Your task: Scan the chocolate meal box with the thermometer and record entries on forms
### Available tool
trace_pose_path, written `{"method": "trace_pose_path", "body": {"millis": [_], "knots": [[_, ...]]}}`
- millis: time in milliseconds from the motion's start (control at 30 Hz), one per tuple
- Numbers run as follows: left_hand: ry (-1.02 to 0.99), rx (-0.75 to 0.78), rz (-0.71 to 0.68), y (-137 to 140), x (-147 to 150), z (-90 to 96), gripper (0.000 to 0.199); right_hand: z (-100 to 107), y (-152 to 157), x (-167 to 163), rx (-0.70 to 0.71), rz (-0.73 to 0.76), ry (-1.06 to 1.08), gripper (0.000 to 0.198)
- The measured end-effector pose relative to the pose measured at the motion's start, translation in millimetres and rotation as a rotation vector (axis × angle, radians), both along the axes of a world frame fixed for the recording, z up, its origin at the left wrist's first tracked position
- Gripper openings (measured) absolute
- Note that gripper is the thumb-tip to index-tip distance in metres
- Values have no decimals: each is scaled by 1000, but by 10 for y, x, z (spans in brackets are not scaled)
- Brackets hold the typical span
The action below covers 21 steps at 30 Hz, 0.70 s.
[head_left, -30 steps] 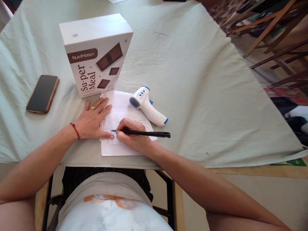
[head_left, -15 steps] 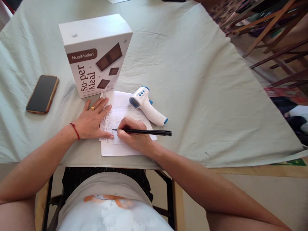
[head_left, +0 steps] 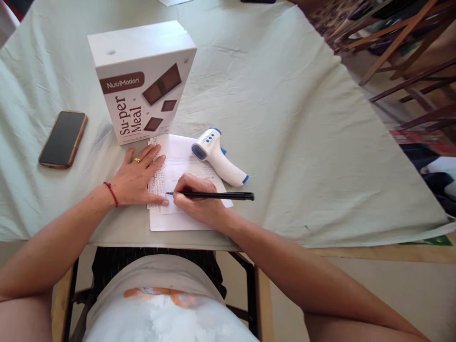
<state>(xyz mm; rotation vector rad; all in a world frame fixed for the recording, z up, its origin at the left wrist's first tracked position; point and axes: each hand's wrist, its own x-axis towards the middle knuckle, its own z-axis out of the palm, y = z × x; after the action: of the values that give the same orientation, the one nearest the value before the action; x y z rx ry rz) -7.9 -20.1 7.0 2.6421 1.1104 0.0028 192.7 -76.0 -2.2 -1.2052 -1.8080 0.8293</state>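
Observation:
My left hand (head_left: 140,178) lies flat with its fingers spread, over the left edge of some white paper sheets (head_left: 164,222) that bear printed and handwritten lines. A black pen (head_left: 221,195) is pinched in my right hand (head_left: 195,197), its tip at the paper just right of my left thumb. The pen's rear end points to the right. Just beyond my right hand, a white and blue infrared thermometer (head_left: 221,159) rests on its side, partly over the sheets' right edge. My right hand hides part of the writing.
A white NutriMotion box (head_left: 142,90) stands upright behind the papers. To the left lies a smartphone (head_left: 63,139) in a brown case. A pale green cloth (head_left: 302,142) with creases covers the table. Wooden chairs (head_left: 402,42) stand off to the right.

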Motion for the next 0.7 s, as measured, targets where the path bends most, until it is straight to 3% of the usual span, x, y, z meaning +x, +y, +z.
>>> {"method": "trace_pose_path", "body": {"millis": [200,367,467,567,600,700], "knots": [[12,-16,7,6,-5,11,116,-1,15,19,19,-37,2,9],[-40,-13,-11,33,-48,-10,116,-94,101,158,267,-102,-130,20],[-228,48,-3,76,-94,-10,95,-162,165,265,282,-85,-286,34],[-601,221,160,176,-179,5,34,-198,207,326,269,-63,-411,42],[-731,303,250,231,-224,4,29,-202,214,332,274,-53,-437,44],[-1028,510,524,467,-401,-41,42,-204,217,313,299,-18,-453,42]]}}
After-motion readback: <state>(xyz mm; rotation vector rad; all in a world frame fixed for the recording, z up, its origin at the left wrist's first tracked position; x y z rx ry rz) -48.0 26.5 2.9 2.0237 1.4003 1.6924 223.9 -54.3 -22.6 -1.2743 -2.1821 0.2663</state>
